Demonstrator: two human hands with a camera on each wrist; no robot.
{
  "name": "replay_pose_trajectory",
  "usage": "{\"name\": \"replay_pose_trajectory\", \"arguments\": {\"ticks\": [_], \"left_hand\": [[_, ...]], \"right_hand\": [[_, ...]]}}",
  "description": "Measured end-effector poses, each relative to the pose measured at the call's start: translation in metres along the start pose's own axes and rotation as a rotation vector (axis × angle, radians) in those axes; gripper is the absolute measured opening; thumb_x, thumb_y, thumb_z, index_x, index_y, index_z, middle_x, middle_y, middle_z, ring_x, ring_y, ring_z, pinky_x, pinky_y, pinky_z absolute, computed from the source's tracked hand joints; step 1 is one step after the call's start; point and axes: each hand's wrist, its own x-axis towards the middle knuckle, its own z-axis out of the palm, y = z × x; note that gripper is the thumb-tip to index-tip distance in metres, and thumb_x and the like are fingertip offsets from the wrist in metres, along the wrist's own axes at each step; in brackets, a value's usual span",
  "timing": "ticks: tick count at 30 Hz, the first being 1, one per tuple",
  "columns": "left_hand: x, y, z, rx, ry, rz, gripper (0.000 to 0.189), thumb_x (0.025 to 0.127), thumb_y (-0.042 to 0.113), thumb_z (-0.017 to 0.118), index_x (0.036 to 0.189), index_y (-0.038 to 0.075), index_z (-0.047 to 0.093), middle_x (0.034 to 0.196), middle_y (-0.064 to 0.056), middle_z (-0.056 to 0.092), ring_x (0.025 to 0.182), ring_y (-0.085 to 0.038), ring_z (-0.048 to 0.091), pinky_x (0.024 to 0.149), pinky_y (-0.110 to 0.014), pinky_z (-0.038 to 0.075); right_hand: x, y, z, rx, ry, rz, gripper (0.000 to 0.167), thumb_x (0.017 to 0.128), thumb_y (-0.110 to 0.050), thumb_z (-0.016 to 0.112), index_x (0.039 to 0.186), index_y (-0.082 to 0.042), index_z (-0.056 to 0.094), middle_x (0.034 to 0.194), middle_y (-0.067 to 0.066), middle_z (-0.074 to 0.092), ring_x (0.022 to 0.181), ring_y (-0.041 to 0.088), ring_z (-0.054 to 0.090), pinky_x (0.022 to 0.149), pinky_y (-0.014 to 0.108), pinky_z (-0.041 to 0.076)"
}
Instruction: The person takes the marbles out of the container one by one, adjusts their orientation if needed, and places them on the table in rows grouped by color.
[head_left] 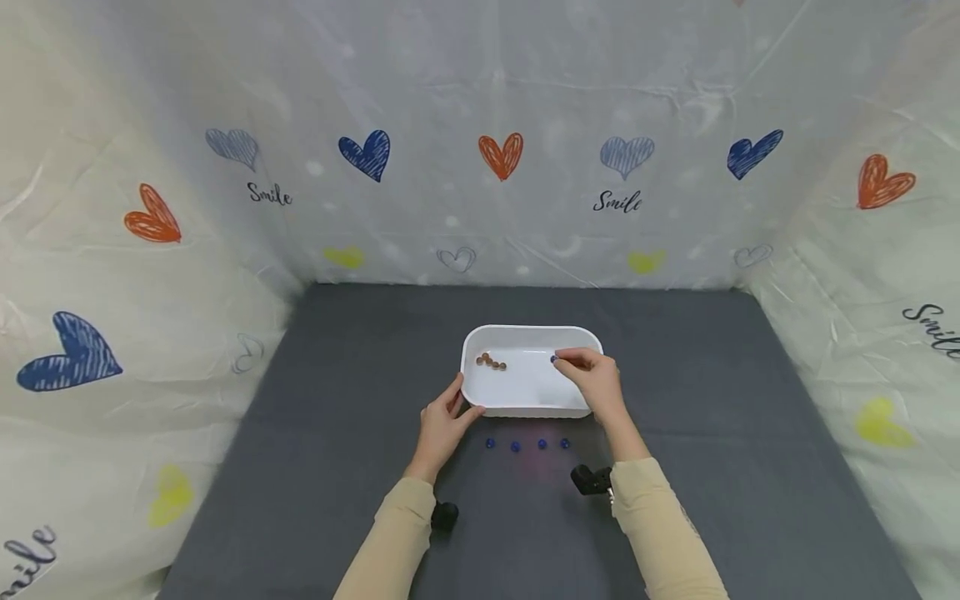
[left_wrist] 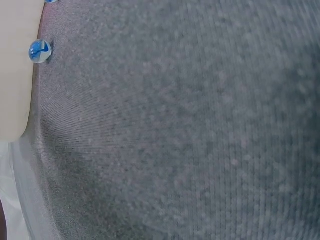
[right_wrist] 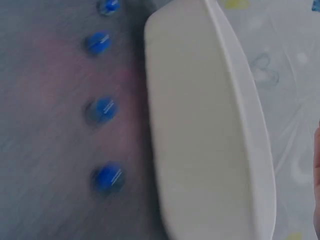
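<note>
My right hand (head_left: 595, 382) is over the right part of a white rectangular tray (head_left: 532, 331), pinching a blue marble (head_left: 553, 359) between thumb and fingertips. With the thumb at the front rim and the fingers along the left side, my left hand (head_left: 441, 429) grips the tray's near left corner. Several brown marbles (head_left: 486, 358) lie inside, toward the left. In front of the tray, several blue marbles (head_left: 515, 447) form a loose row on the table. The right wrist view shows the tray's outer wall (right_wrist: 197, 120) beside these blue marbles (right_wrist: 104, 109).
A dark grey cloth (head_left: 337, 358) covers the table. White sheeting (head_left: 555, 108) printed with hearts and words stands behind it and at both sides. Each forearm wears a small black camera (head_left: 445, 517) near the wrist.
</note>
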Motion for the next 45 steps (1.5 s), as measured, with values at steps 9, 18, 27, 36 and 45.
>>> {"name": "replay_pose_trajectory", "arguments": {"ticks": [9, 18, 27, 36, 45], "left_hand": [[0.002, 0.001, -0.002, 0.01, -0.003, -0.009, 0.074, 0.079, 0.014, 0.074, 0.142, 0.005, 0.036, 0.144, -0.008, 0.033, 0.125, -0.017, 0.039, 0.093, -0.015, 0.042], [0.002, -0.003, 0.002, -0.013, -0.01, -0.012, 0.073, 0.08, 0.015, 0.073, 0.142, 0.004, 0.035, 0.145, -0.009, 0.032, 0.126, -0.018, 0.038, 0.092, -0.015, 0.042], [0.002, 0.001, 0.002, -0.023, 0.001, -0.007, 0.074, 0.079, 0.012, 0.074, 0.141, 0.002, 0.036, 0.144, -0.013, 0.033, 0.126, -0.022, 0.039, 0.093, -0.018, 0.042], [0.001, 0.003, 0.002, -0.021, -0.006, -0.016, 0.074, 0.08, 0.013, 0.074, 0.142, 0.004, 0.035, 0.145, -0.009, 0.032, 0.126, -0.018, 0.038, 0.093, -0.013, 0.041], [-0.001, 0.003, 0.002, -0.023, 0.004, 0.004, 0.073, 0.08, 0.014, 0.074, 0.141, 0.003, 0.036, 0.144, -0.013, 0.033, 0.126, -0.022, 0.039, 0.093, -0.019, 0.042]], "right_hand": [[-0.046, 0.032, -0.043, -0.011, 0.0, 0.078, 0.026, 0.083, -0.015, 0.072, 0.102, 0.002, 0.069, 0.097, 0.012, 0.066, 0.085, 0.014, 0.06, 0.073, 0.021, 0.053], [-0.069, 0.065, -0.052, -0.088, 0.006, 0.162, 0.023, 0.082, -0.012, 0.073, 0.1, 0.002, 0.07, 0.093, 0.01, 0.067, 0.082, 0.016, 0.06, 0.069, 0.022, 0.052], [-0.074, 0.081, -0.052, -0.301, 0.0, 0.173, 0.013, 0.077, -0.015, 0.077, 0.089, -0.01, 0.076, 0.083, 0.001, 0.069, 0.075, 0.013, 0.06, 0.063, 0.024, 0.049], [-0.073, 0.079, -0.048, -0.393, -0.017, 0.126, 0.009, 0.076, -0.013, 0.077, 0.085, -0.01, 0.075, 0.083, 0.001, 0.069, 0.076, 0.016, 0.063, 0.065, 0.027, 0.053], [-0.071, 0.082, -0.045, -0.459, -0.036, 0.121, 0.006, 0.075, -0.011, 0.078, 0.081, -0.012, 0.075, 0.079, -0.001, 0.068, 0.069, 0.012, 0.06, 0.057, 0.025, 0.049]]}}
